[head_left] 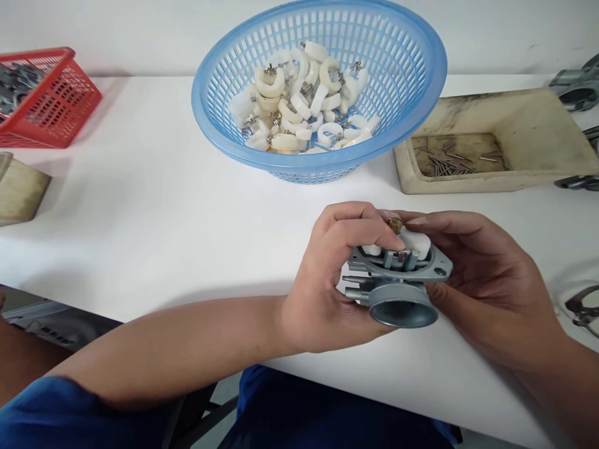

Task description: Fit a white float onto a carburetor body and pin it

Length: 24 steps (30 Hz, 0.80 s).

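Metal part (397,292) is gripped by the left hand (322,274) and right hand (503,274) while its white piece (418,242) is seemingly being fitted, so gentle, steady pushing is probably needed next.

And right now, looking over everything in front of me, I can't make out a single readable word, label, brand, number or sign.
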Each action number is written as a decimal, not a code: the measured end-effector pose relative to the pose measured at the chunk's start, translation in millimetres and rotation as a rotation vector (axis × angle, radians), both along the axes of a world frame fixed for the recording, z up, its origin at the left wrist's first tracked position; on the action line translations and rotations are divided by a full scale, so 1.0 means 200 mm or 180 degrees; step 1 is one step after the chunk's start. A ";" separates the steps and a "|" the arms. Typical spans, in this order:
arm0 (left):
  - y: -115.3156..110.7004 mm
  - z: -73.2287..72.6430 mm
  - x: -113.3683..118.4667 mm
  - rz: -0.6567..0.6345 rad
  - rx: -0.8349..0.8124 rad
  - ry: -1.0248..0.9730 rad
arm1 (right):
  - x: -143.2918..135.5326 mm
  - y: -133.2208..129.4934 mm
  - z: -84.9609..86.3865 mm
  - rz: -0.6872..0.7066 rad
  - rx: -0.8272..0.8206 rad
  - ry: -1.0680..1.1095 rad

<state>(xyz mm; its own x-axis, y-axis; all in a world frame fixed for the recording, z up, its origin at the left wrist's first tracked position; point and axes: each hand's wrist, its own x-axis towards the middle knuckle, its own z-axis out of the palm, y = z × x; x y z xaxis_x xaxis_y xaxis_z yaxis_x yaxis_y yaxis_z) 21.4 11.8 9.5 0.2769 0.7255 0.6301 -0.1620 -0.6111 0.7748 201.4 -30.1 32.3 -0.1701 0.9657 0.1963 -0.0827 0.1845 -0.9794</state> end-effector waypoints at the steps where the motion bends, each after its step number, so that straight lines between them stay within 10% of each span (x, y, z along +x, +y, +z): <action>1: 0.00 0.00 0.00 -0.0012 -0.0001 -0.0031 | 0.00 0.00 0.00 -0.0004 -0.0016 0.0003; 24: -0.04 -0.04 0.04 -0.0033 -0.0205 -0.0380 | 0.02 -0.01 -0.03 -0.0013 -0.0012 -0.0337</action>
